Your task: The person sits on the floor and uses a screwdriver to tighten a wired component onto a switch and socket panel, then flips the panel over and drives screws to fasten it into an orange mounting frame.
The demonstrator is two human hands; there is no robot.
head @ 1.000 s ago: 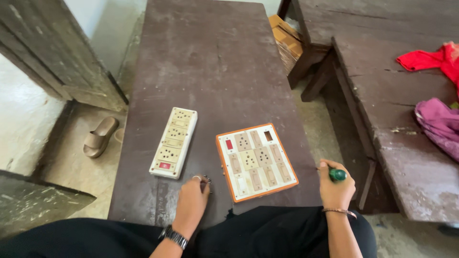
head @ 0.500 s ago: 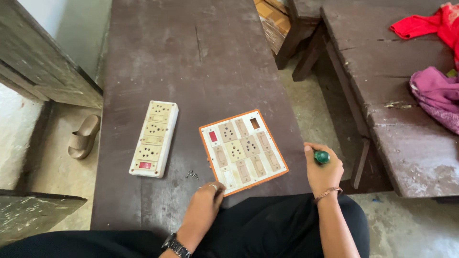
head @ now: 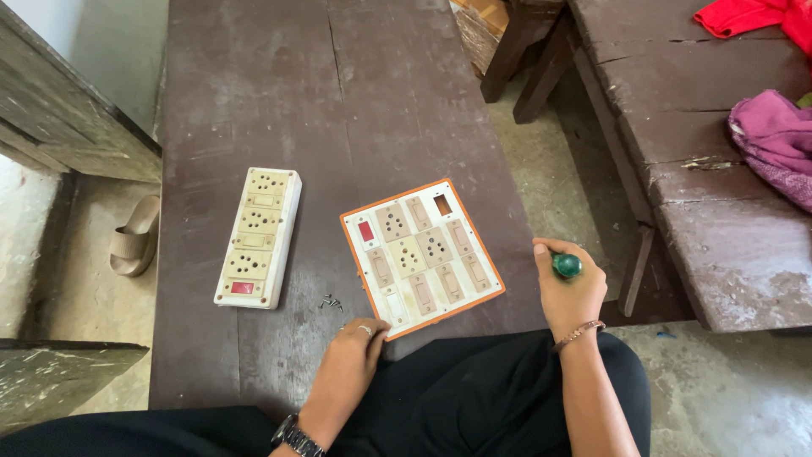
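A: Hands first. We see the left hand (head: 353, 344) palm-down on the table (head: 254, 85), fingers curled loosely together, tips touching the near corner of the orange-framed switchboard panel (head: 421, 257). Not gripping it, just resting against the edge. Ring on one finger, wristwatch (head: 293, 437) lower down the arm.

B: And the right hand (head: 568, 288) is off the table's right edge, fist clamped around a screwdriver (head: 567, 265). We only get the round green handle end poking out of the fist; the shaft is hidden.

A: Materials. The table is dark, worn wood with scratches and a long seam. The panel is square, a white plastic face with an orange rim, beige sockets and rocker switches, one red switch and one empty rectangular cutout at the far corner. It lies flat and rotated, near the front edge of the table.

B: To its left we have a long cream extension board (head: 258, 235), a row of sockets with a red switch at the near end. Between the two, a small cluster of dark screws (head: 331, 301), just beside the left hand.

A: A sandal (head: 134, 237) is on the floor at left, purple cloth (head: 774, 144) and red cloth (head: 753, 17) on the rough wooden bench (head: 677, 127) at right.

B: Versus half a second ago: we note the left hand has come up from the table's front edge to the panel's corner. The right hand grips the screwdriver as before, about the same place. The boards haven't shifted on the table.
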